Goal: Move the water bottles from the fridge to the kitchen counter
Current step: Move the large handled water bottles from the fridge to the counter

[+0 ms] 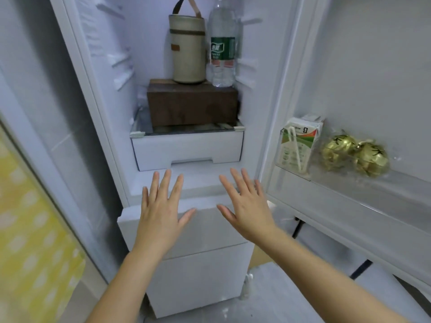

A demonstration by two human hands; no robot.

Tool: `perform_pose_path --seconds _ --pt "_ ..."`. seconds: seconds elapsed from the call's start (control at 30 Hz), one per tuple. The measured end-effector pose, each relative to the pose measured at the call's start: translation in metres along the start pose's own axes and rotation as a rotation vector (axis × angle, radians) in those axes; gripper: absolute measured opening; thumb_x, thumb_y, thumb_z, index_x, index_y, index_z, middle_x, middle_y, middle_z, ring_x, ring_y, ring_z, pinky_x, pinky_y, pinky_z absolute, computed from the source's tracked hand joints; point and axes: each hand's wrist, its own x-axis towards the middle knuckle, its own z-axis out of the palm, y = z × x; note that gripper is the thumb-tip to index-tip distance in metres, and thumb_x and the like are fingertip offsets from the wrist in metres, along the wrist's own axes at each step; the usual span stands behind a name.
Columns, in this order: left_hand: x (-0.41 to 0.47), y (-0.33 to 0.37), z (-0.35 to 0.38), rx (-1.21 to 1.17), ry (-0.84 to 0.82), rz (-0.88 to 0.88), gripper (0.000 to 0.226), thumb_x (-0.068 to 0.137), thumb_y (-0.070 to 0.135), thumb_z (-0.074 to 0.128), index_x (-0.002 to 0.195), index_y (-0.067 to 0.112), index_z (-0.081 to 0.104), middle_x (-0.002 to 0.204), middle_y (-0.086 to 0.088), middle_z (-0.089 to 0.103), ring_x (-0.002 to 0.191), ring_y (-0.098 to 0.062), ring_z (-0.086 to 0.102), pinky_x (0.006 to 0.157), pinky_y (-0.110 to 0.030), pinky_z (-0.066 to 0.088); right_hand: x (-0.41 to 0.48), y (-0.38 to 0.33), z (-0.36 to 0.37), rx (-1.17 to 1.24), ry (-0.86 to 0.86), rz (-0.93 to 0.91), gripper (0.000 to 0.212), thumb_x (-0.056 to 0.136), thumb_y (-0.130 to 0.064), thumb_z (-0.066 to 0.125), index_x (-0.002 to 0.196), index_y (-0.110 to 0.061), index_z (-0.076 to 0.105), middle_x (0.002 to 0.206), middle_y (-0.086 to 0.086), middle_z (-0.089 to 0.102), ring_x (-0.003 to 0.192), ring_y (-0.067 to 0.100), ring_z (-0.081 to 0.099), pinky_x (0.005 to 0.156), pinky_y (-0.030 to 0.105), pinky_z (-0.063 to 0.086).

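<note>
Open fridge (149,54) seen from the person's head, with the door (373,66) swung out to the right. A clear plastic water bottle (222,43) with a green label stands upright in the upper compartment, at the right end of a dark brown box (192,103); its top runs out of the frame. Small red marks show below the green label, and it cannot be told whether these belong to the same bottle or to others close by it. Just beside the bottle, on its left and on the same box, stands a beige cylindrical bag (189,50) with a carrying strap. The box rests on a glass shelf (186,131), under which sits a white drawer (186,150). The left hand (161,206) and the right hand (247,206) are both held out palm down, fingers straight and spread wide, holding nothing; they hang side by side, apart from each other, in front of the lower edge of the compartment and well below the bottle. On the door shelf (349,197) stand a drink carton (298,145) with a straw on its face and, just to its right, two gold-wrapped balls (354,155) touching one another. A yellow patterned surface (30,229) fills the left margin.
</note>
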Motion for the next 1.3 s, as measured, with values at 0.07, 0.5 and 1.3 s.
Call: perform_pose_path --seconds 0.07,0.5,1.3 --pt "0.028 -0.009 0.004 -0.001 0.010 -0.025 0.081 0.091 0.058 0.044 0.155 0.021 0.012 0.163 -0.007 0.001 0.149 -0.025 -0.014 0.120 -0.047 0.001 0.034 0.002 0.009 0.021 0.003 -0.016 0.069 0.099 -0.055 0.035 0.157 -0.032 0.004 0.166 0.004 -0.001 0.152 0.028 -0.007 0.120 0.050 -0.001" --pt "0.212 -0.054 0.031 0.115 0.082 -0.025 0.078 0.095 0.053 0.046 0.155 0.023 0.009 0.163 -0.007 0.001 0.149 -0.027 -0.010 0.119 -0.050 0.001 0.239 0.013 0.023 0.139 0.136 0.086 0.074 0.097 -0.039 0.048 0.156 -0.032 0.005 0.166 0.001 0.000 0.152 0.027 -0.006 0.120 0.053 0.006" --pt "0.432 -0.069 0.034 0.164 0.278 0.092 0.060 0.095 0.046 0.029 0.143 0.012 0.036 0.137 -0.010 0.051 0.133 -0.028 0.039 0.109 -0.050 0.031 0.410 0.069 -0.045 0.344 0.611 0.279 0.060 0.091 -0.020 0.062 0.147 -0.013 0.039 0.149 0.007 0.042 0.135 0.022 0.040 0.110 0.032 0.033"
